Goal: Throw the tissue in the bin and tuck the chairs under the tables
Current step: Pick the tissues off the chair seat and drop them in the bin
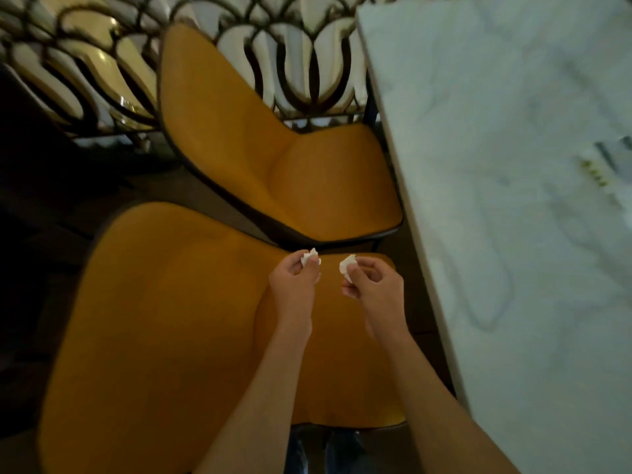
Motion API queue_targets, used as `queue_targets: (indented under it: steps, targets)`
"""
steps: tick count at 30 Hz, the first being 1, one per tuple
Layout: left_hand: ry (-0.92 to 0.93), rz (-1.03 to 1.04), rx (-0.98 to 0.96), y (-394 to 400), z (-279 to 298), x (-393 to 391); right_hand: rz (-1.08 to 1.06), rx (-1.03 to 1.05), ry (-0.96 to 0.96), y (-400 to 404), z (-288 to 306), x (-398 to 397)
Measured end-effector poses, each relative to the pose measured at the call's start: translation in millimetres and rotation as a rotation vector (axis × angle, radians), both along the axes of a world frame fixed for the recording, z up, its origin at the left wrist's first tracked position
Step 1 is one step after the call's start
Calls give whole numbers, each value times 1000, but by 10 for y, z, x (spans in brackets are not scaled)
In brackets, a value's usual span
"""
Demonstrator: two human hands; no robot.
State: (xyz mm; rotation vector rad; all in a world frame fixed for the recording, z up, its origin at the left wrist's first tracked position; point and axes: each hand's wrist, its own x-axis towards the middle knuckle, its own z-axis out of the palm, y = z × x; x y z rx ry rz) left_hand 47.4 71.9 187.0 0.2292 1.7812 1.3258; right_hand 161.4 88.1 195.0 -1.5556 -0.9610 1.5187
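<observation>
Two bare forearms reach in from the lower edge, no sleeves, watches, rings or bands showing. The left hand [294, 285] and right hand [375, 289] are ungloved, nails short and plain. Below, blurred dark blue trousers [337, 453], likely denim.

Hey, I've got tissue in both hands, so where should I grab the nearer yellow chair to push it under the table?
Probably the top edge of the backrest on the nearer yellow chair, coming from the left, the side away from the marble table. The seat already faces the table, so pushing there slides it straight under. The left hand and right hand each pinch a tissue piece, so bin those first.
</observation>
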Motion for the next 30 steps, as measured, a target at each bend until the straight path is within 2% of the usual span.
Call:
queue_targets:
  steps: [9, 20, 25, 30]
  targets:
    - [18, -58, 179, 21, 1154, 351, -64, 143, 104, 72, 1131, 277]
    - [-3, -234, 339, 129, 2159, 471, -220, 251, 196, -47, 2020, 599]
    - [-33, -360, 380, 73, 2420, 653, -368, 295, 221, -229, 2299, 795]
    - [-159, -467, 375, -84, 2434, 1029, -559, 310, 208, -594, 2405, 1249]
